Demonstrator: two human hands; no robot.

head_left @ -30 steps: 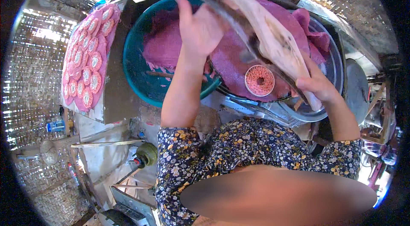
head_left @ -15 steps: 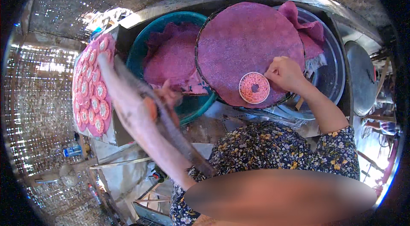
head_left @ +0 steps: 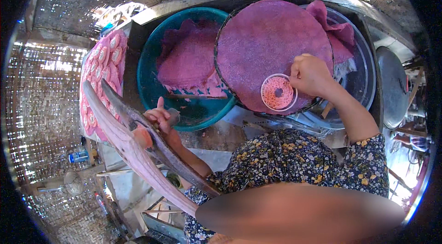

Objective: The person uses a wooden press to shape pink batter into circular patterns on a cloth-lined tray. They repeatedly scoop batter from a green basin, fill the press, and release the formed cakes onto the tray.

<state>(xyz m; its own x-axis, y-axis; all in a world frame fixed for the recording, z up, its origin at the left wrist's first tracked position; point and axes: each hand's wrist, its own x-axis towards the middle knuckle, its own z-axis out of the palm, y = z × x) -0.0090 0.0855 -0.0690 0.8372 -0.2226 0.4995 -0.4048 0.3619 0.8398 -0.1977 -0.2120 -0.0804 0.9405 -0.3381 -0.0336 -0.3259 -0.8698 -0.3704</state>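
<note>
Two round tubs fill the upper middle: a teal plastic basin (head_left: 146, 92) holding purple-pink cloth (head_left: 189, 66) and a thin brown stick (head_left: 195, 97), and, to its right, a grey basin (head_left: 365, 64) with similar cloth bunched at its upper edge. Overlapping both: a round, dark-rimmed tray covered in purple-pink fabric (head_left: 271, 36), seemingly propped there as a level surface. Diagonally across lower left, a long tool (head_left: 131, 147) with one pale wooden and one dark arm, a salmon-coloured lump (head_left: 142, 137) between. Far left: pink-and-white rosettes (head_left: 116, 53) laid in overlapping rows. Left hand (head_left: 161, 122): fingers appear bent around the dark arm, presumably near mid-length for balance; full grip hidden. Right hand (head_left: 311, 76): thumb and fingertips appear pinched on the rim of a white ring (head_left: 264, 101), probably steadying it. Ring sits on the tray's lower part, filled with coral strands (head_left: 282, 104) around a central gap.
</note>
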